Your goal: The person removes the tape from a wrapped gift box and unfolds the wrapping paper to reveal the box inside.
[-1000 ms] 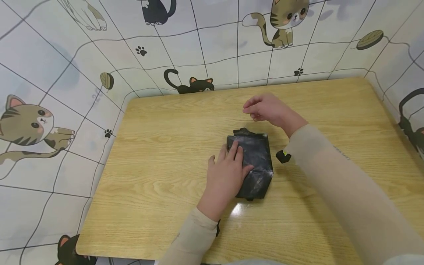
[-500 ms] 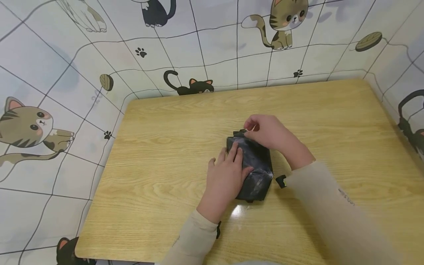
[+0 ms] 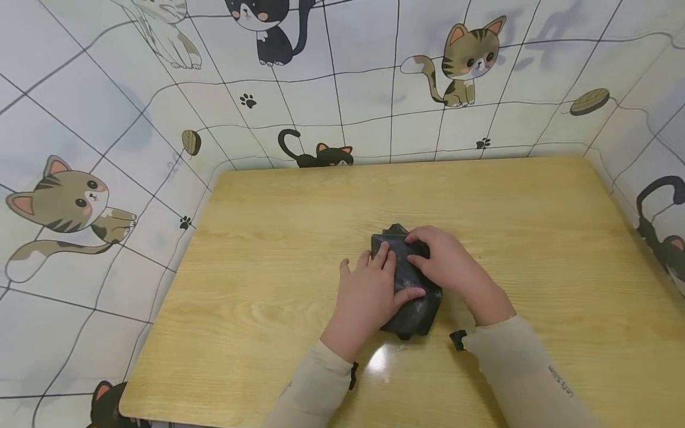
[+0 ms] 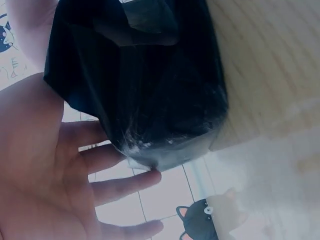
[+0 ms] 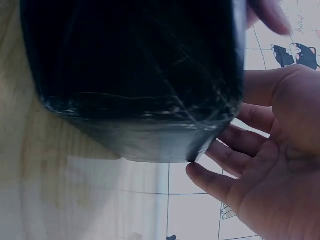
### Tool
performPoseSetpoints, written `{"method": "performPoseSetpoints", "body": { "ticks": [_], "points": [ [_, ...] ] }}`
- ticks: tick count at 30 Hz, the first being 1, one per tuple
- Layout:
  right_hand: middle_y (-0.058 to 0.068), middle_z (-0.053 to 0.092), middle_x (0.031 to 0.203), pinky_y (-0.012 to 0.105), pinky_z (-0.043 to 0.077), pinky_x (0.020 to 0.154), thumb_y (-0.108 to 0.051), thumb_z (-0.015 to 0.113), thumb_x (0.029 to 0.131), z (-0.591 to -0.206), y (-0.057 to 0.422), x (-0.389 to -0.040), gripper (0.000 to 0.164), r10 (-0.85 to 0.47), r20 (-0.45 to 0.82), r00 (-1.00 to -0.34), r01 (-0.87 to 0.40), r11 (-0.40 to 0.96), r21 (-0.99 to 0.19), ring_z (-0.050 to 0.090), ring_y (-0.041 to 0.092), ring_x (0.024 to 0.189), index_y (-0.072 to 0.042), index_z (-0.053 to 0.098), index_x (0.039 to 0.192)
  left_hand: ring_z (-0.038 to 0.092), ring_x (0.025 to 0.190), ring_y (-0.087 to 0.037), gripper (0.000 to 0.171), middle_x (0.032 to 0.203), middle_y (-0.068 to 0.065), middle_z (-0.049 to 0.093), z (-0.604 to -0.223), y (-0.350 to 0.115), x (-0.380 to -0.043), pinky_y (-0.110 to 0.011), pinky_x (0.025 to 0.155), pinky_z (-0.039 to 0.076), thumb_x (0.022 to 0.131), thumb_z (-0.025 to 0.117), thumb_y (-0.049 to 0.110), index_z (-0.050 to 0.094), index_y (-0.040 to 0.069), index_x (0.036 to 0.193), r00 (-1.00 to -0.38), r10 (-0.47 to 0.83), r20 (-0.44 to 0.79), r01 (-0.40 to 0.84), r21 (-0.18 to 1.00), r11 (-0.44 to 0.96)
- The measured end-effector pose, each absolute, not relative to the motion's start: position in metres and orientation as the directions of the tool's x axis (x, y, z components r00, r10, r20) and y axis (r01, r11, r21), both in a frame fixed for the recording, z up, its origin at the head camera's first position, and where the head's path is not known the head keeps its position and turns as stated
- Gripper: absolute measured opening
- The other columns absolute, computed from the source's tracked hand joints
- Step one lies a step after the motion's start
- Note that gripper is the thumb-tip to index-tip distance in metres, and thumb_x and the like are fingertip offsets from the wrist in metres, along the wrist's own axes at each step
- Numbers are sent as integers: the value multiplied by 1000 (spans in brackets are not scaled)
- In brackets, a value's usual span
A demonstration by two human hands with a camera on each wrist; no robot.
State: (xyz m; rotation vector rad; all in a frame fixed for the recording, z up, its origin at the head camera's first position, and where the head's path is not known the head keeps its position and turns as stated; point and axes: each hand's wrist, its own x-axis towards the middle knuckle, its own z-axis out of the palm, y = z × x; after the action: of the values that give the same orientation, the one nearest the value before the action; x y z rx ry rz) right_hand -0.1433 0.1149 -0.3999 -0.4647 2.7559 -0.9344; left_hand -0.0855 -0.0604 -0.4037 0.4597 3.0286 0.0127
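Observation:
A parcel wrapped in creased, shiny black plastic [image 3: 413,315] lies on the wooden table, with small folded flaps at its ends. My left hand [image 3: 365,294] rests on its left side, fingers straight and spread, thumb across the top. On the upper right part lies my right hand [image 3: 448,264], its thumb and a finger touching the top. In the left wrist view the black parcel [image 4: 155,95] shows a strip of clear tape [image 4: 150,15]. The right wrist view has the parcel [image 5: 135,65] beside loosely bent fingers [image 5: 212,182].
The wooden table [image 3: 257,249] extends to both sides of the parcel. Behind it and along both sides stand walls with a cartoon cat pattern [image 3: 369,107]. Small black pieces [image 3: 458,340] show at both sleeve cuffs.
My right hand has come down from above the far end of the parcel to its upper right part. The left hand stays on the parcel. The head view has tilted slightly.

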Motion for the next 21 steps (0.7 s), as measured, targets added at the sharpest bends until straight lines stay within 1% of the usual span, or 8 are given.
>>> {"method": "performPoseSetpoints", "body": {
  "ticks": [4,9,12,14,18,21],
  "points": [
    [24,60,150,64,42,119,-9,71,102,-406,116,-138,32,-333,-64,-941,-226,756,-614,53,47,144,1,68,132,50,150,-33,108,168,-5,47,-404,-52,-83,-71,112,43,87,40,95,54,14,158,-954,294,-66,295,-15,955],
    [23,60,149,63,42,119,-13,71,103,-405,118,-135,31,-310,-75,-948,-208,780,-590,53,46,143,-2,69,131,46,154,-37,117,171,-9,42,-407,-43,-83,-76,112,40,83,41,99,50,11,160,-956,282,-85,285,-28,958],
    [24,59,148,64,42,119,-17,71,103,-404,120,-133,33,-283,-97,-954,-180,801,-572,53,46,142,-2,68,132,43,156,-36,118,173,-8,38,-410,-40,-83,-77,113,37,83,42,99,47,12,162,-953,282,-107,286,-31,958],
    [25,58,149,64,42,119,-19,71,103,-403,123,-130,37,-261,-111,-959,-156,812,-562,52,46,143,-1,66,135,41,158,-36,117,174,-6,36,-411,-40,-85,-80,114,34,83,44,99,45,13,163,-950,291,-113,295,-21,955],
    [28,52,152,65,42,118,-23,69,105,-400,126,-127,47,-212,-140,-967,-106,836,-539,48,48,144,0,59,144,32,162,-37,116,177,-6,30,-411,-44,-89,-85,115,26,82,51,96,41,17,165,-939,324,-114,322,39,946],
    [29,52,148,65,47,111,-27,70,104,-397,128,-124,52,-173,-150,-973,-73,855,-513,52,48,138,0,57,147,28,164,-37,116,178,-5,26,-411,-48,-91,-86,115,23,80,53,97,41,21,166,-931,350,-105,342,85,936]
  ]
}}
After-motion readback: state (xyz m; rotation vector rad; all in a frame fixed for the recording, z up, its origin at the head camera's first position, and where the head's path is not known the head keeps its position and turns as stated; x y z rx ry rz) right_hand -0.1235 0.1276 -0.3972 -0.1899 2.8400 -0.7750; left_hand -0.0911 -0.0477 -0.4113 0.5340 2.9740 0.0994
